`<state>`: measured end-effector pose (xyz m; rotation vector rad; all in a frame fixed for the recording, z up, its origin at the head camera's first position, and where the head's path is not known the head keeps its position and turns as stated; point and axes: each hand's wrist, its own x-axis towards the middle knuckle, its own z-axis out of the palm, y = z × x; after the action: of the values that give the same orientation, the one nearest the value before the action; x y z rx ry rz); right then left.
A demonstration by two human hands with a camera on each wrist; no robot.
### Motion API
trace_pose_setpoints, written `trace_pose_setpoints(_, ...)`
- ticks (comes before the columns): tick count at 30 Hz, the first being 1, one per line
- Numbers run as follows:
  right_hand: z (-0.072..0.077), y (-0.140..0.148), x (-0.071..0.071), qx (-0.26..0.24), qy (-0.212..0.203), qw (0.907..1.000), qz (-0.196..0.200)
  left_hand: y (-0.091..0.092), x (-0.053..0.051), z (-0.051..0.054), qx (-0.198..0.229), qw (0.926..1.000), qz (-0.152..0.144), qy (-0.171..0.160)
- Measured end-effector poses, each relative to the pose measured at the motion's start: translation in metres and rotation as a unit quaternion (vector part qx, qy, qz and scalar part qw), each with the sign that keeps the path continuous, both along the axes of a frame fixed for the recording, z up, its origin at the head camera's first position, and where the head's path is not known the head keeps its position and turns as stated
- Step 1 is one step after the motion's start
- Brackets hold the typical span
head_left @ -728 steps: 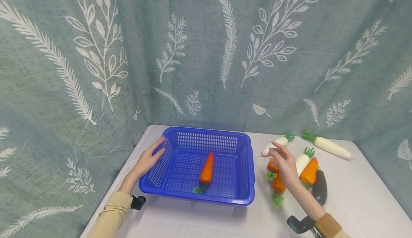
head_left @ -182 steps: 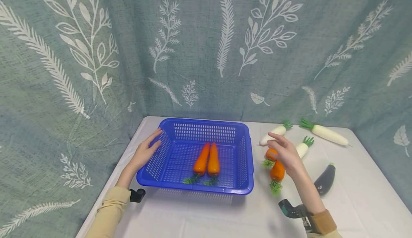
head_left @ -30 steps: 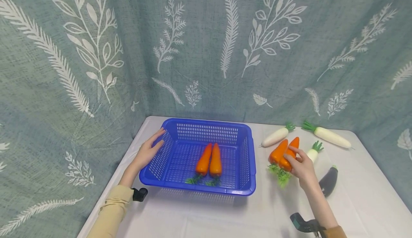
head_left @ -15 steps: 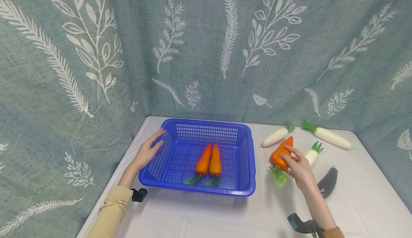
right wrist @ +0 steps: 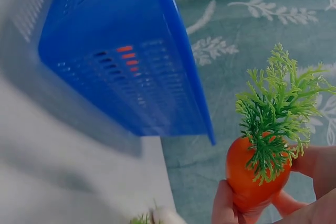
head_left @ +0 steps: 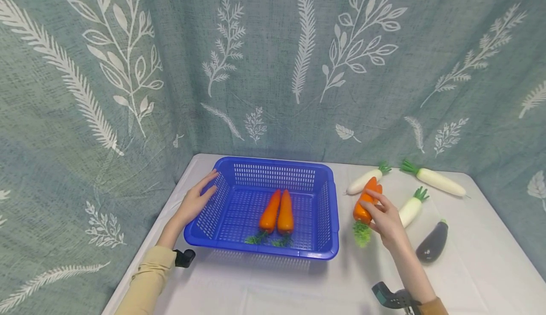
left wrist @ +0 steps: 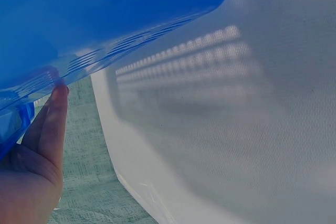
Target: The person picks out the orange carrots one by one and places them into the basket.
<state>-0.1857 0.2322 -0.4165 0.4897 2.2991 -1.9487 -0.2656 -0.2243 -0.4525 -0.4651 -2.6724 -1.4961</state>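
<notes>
My right hand (head_left: 386, 220) pinches an orange carrot (head_left: 362, 213) between thumb and fingers, right of the basket. In the right wrist view its green leafy top (right wrist: 273, 124) points up, and the carrot appears raised beside the basket wall. The reddish tip of another carrot (head_left: 379, 188) shows behind it, mostly hidden. My left hand (head_left: 194, 206) lies along the left side of the blue plastic basket (head_left: 260, 252), fingers fairly straight. In the left wrist view those fingertips (left wrist: 60, 92) touch the basket's side. Inside the basket, two carrots (head_left: 270, 213) lie side by side, tips away from me.
A white radish (head_left: 411, 210) lies right of my right hand, another white radish (head_left: 358, 184) behind it, and a longer one (head_left: 441, 182) at the far right. A dark eggplant (head_left: 432, 242) rests nearer the front. A leafy patterned curtain (head_left: 273, 68) closes off the back.
My right hand has moved left with the pinched carrot, which now covers most of the carrot beside it. More of the eggplant and near radish shows. The left hand has stayed still.
</notes>
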Motion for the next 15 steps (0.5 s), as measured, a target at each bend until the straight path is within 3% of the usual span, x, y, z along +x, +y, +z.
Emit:
trace_pose_setpoints(7, 0.004, -0.012, 0.0, 0.007, 0.008, 0.9999, -0.002, 0.0, -0.001, -0.001, 0.001, 1.0, 0.0, -0.002)
trace_pose_setpoints(15, 0.006, -0.025, -0.001, -0.03, 0.017, 0.9994, -0.002, 0.001, -0.001, 0.0, -0.004, 1.0, 0.002, 0.0)
